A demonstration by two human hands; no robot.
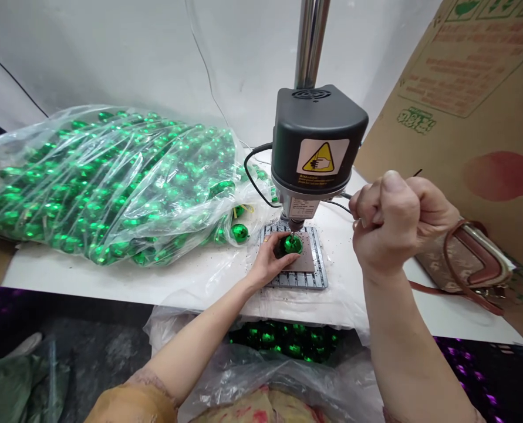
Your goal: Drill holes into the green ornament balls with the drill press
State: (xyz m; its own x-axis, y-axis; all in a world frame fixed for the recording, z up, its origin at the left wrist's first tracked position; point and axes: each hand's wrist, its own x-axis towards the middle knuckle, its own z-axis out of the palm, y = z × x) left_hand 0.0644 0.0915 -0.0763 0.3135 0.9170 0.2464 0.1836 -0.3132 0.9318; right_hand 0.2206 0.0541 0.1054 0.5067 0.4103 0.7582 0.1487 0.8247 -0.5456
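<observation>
A shiny green faceted ball (293, 244) sits on a brown pad (304, 262) over the slotted grey base plate (320, 276) of a bench drill press (318, 135). My left hand (270, 258) grips this ball from its left side, thumb in front and fingers behind. The drill bit (292, 236) comes down onto the top of the ball; how deep it reaches is hidden. At the right of the black motor head, my right hand (388, 217) is closed in a fist around the drill press's lever, which the fingers mostly cover.
A big clear plastic bag (111, 188) of green balls fills the left of the white table (89, 276). One loose ball (239, 233) lies by its mouth. Below the table edge, another bag (283, 341) holds green balls. A handbag (468, 258) and a cardboard box (459, 135) stand right.
</observation>
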